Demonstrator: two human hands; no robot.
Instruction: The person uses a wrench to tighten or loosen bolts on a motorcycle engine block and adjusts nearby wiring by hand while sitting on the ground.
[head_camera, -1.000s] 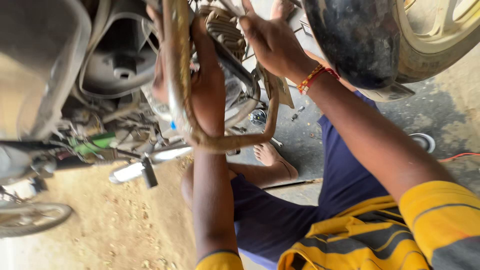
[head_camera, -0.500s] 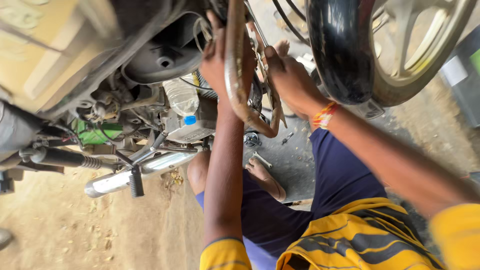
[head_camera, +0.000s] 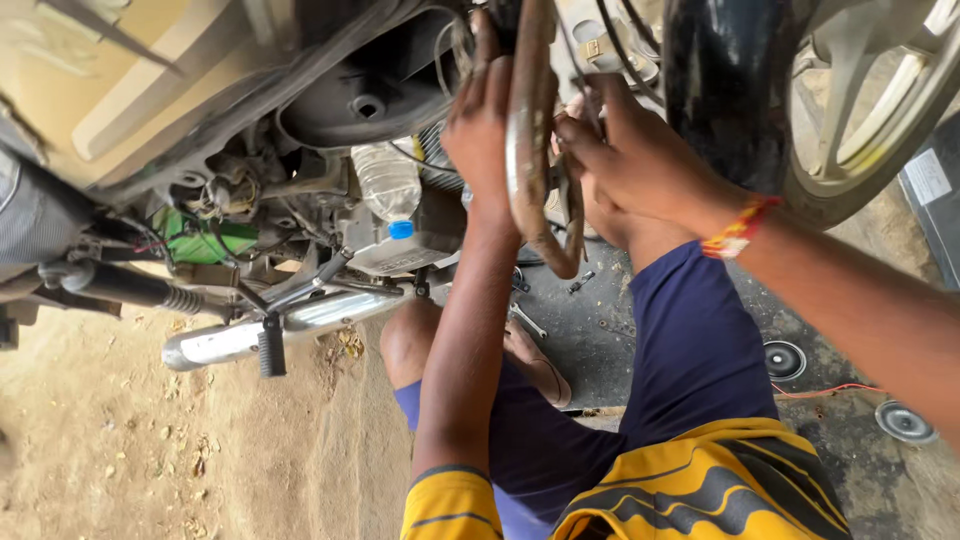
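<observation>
Curved metal bar: between left hand and right hand. Wheel: right of bar. Plastic bottle: left, inside motorcycle frame. Footpeg: below bottle.

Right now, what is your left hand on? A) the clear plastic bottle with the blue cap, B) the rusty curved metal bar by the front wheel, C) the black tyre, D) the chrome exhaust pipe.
B: the left hand wraps the rusty curved metal bar beside the black tyre, while the right hand touches the same bar from the other side.
</observation>
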